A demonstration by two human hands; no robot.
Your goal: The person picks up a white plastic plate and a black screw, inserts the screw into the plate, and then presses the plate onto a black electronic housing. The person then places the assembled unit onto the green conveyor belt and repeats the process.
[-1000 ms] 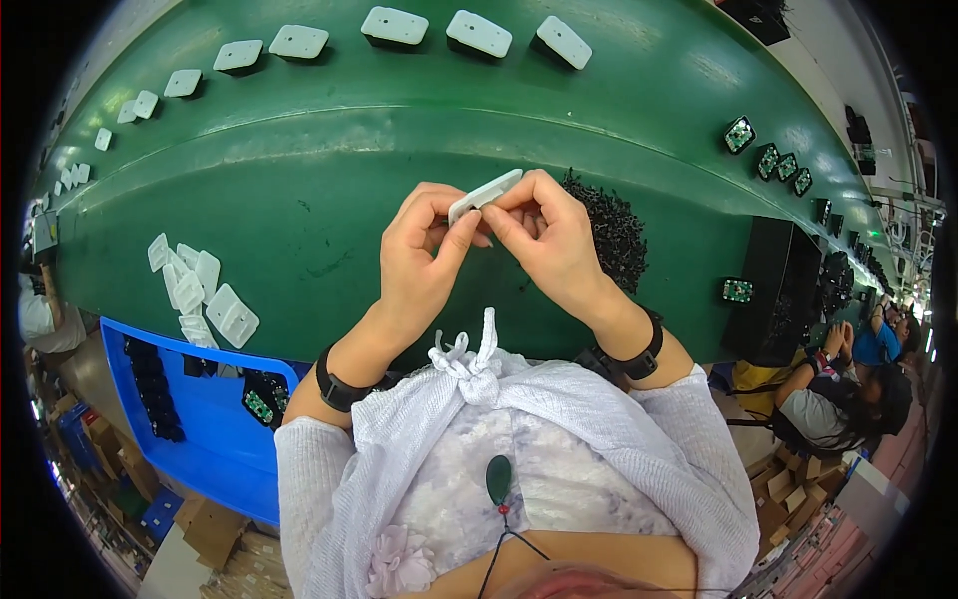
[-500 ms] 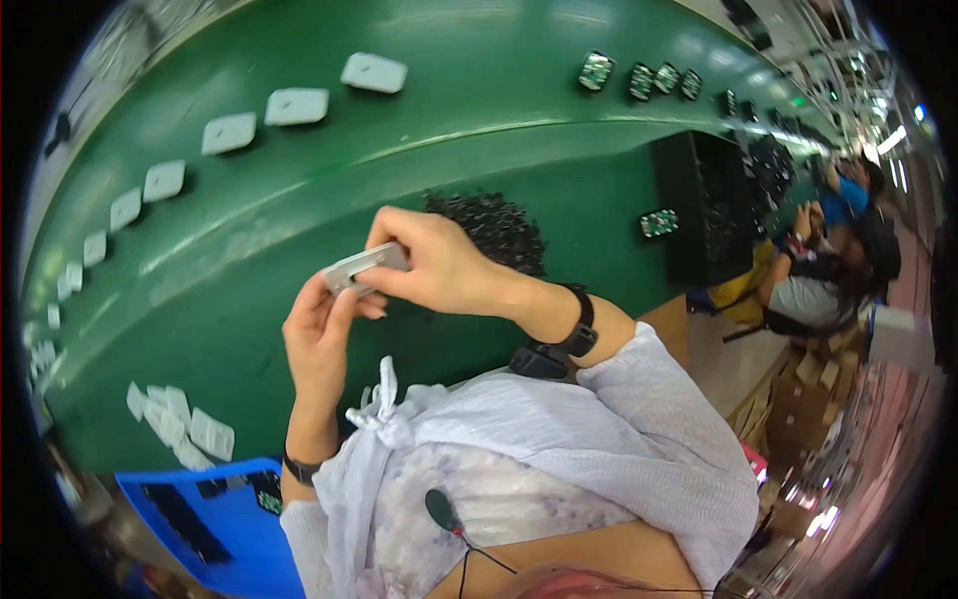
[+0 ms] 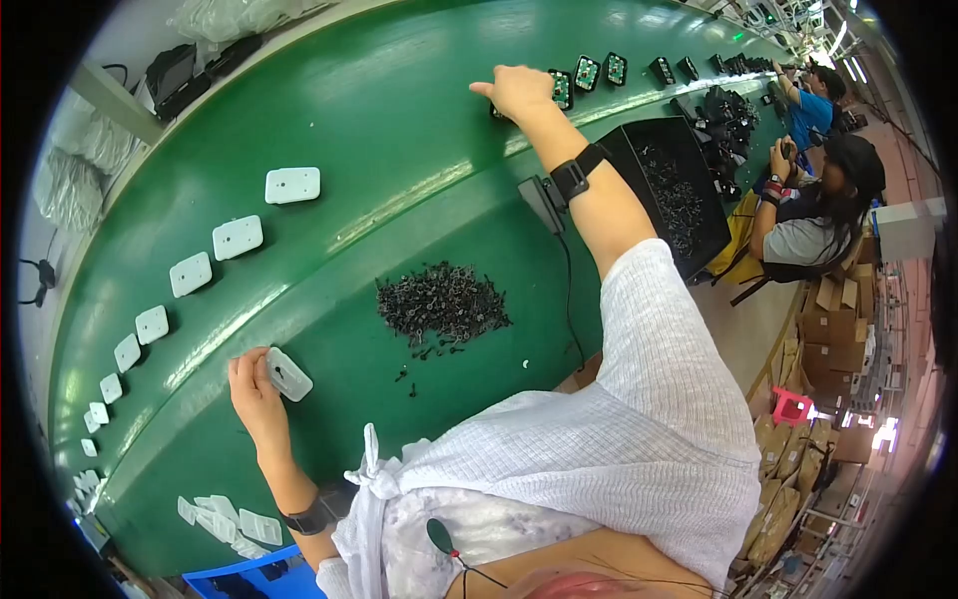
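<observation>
My left hand (image 3: 257, 391) holds a translucent white plastic cover (image 3: 290, 375) by its edge, close above the green bench. My right hand (image 3: 521, 92) is stretched to the far side, its thumb spread out to the left and its other fingers mostly hidden beneath it. A dark unit shows partly under this hand; whether the fingers grip it is hidden. Just right of it stands a black case with a green circuit board (image 3: 561, 90). A pile of small black parts (image 3: 442, 304) lies on the bench between my arms.
White rounded cases (image 3: 238, 238) run in a row along the left. Several translucent covers (image 3: 260, 527) lie at lower left beside a blue bin (image 3: 249, 577). A black box (image 3: 679, 190) of small parts and a cabled black device (image 3: 542, 205) are right. Two people work farther right.
My right hand has let go of the cover and moved far forward to the circuit board units. My left hand has moved left and down with the cover. The view has shifted.
</observation>
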